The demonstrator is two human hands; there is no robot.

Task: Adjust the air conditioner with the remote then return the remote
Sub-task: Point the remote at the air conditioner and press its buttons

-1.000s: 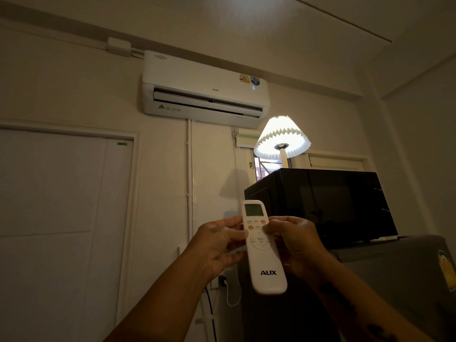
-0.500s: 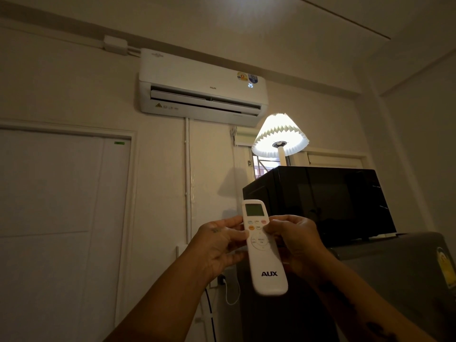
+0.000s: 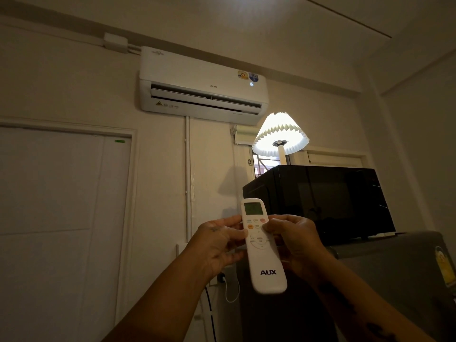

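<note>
A white AUX remote (image 3: 265, 257) is held upright in front of me, its small screen pointing up toward the wall. My left hand (image 3: 217, 245) grips its left edge, thumb on the left side of the button pad. My right hand (image 3: 294, 240) grips its right edge, thumb resting on the buttons just under the screen. The white AUX air conditioner (image 3: 202, 85) hangs high on the wall above, flap open, with a lit number at its right end.
A black microwave (image 3: 318, 201) stands on a grey fridge (image 3: 394, 280) at the right, with a lit pleated lamp (image 3: 280, 134) behind it. A white door (image 3: 61, 206) fills the left wall. Cables hang from a wall socket (image 3: 222, 278) below my hands.
The view has shifted slightly, so the air conditioner sits a little higher and further left in frame. Its lit number has changed. Both hands stay on the remote.
</note>
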